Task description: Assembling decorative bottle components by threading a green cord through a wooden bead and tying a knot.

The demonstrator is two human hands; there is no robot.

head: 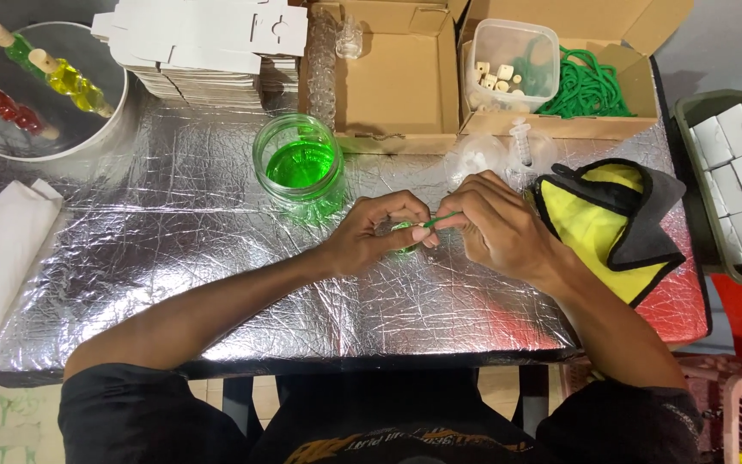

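Head view. Both forearms reach in from the lower edge over the crinkled silver foil table cover (pixel 173 283) and meet at centre. Left hand (pixel 377 230) curled, fingers closed round a small green-filled glass vial (pixel 405 228), mostly hidden in the grip. Right hand (pixel 495 225) bent inward, fingertips pinched on a thin green cord (pixel 441 220) whose end touches the vial. Round glass jar of green liquid (pixel 300 161) stands just beyond the left hand. Yellow and grey cloth (pixel 607 225) lies beside the right wrist.
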